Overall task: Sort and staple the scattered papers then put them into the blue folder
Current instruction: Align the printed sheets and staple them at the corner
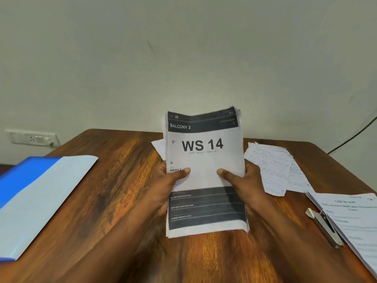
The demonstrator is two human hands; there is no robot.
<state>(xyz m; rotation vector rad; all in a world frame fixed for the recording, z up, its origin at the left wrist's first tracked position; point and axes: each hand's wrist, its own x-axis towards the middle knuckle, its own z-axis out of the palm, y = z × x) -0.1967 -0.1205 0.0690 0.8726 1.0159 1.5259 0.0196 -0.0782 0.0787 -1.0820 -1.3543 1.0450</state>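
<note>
The left hand (170,180) grips the left edge of a stack of papers (205,172), thumb pressed flat on the front sheet and fingers curled out of sight behind it. The right hand (241,183) grips the right edge in the same way, thumb on the front, fingers hidden behind. The stack is held upright over the middle of the worktop (122,190), tilted slightly back; whether its lower edge rests on the wood cannot be told. The front sheet reads "BALCONY 2" on a dark band at the top and "WS 14" in large type below it, with a second dark band across its lower part.

Behind the stack, toward the far edge of the worktop, the corner of a loose sheet (159,147) shows at the left. To the right of the stack, near the far right corner, scattered papers (275,166) lie overlapping and flat. At the right edge lies a further printed stack (355,219), and a metal stapler (324,227) lies along its left border, touching it. At the left edge the blue folder (40,197) lies flat, part of it overhanging the worktop edge. On the wall behind the far left corner sits a wall socket (32,137).
</note>
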